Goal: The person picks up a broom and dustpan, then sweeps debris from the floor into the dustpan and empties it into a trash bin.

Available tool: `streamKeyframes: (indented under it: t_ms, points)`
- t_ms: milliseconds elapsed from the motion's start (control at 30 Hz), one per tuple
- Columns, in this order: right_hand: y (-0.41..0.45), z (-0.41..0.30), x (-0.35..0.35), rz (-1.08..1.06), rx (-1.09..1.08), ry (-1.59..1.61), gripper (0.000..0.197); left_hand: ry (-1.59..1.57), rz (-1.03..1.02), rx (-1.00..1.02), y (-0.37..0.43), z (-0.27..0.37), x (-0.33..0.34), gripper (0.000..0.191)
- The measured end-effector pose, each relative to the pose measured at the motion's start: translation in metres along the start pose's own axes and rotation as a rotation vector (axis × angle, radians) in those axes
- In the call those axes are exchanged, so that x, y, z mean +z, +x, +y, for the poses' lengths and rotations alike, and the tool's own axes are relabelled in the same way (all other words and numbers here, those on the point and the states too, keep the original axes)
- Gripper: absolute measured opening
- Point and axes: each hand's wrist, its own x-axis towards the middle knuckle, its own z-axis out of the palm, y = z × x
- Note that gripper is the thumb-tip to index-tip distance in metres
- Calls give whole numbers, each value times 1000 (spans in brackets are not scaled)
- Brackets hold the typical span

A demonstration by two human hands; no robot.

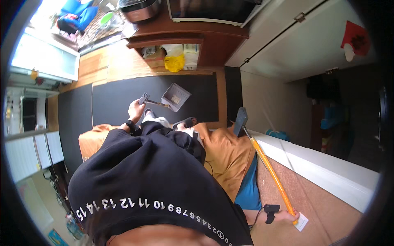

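Observation:
My left hand (pixel 134 110) grips the grey top end of a long-handled dustpan (pixel 175 96). The grey pan rests on a dark floor mat just beyond my slippered feet. A small pale object (pixel 176 99) lies inside the pan. Out to the right, my right hand (pixel 286 216) is closed around the far end of the orange handle of a broom (pixel 272 172). Its grey head (pixel 241 121) points away from me, beside the brown-covered seat. A white square piece (pixel 301 222) shows at my right fingers; whether I hold it cannot be told.
A brown cloth (pixel 224 150) covers the seat under me, with a blue edge (pixel 250 187) at its right. Ahead stands a wooden cabinet (pixel 215 46) with bags and boxes in its lower shelf. A pale wall ledge (pixel 307 153) and a door (pixel 292 40) are at right.

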Motion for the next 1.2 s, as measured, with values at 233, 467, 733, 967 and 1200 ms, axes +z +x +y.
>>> streamKeyframes:
  t_ms: [233, 467, 733, 967, 1200]
  points:
    - [-45, 14, 17, -81, -123, -72, 17, -77, 9, -195, -10, -54, -28, 32]
    - [-124, -37, 65, -295, -201, -104, 18, -222, 133, -274, 10, -158, -52, 30]
    - [-157, -45, 87, -433, -162, -149, 19, -290, 301, -326, -4, -211, -64, 22]
    - [-162, -34, 98, -498, -121, -142, 20, -187, 426, -534, -26, -167, -70, 24]
    - [-104, -66, 38, -334, -165, -234, 22, -380, 292, -163, 49, -174, 3, 28]
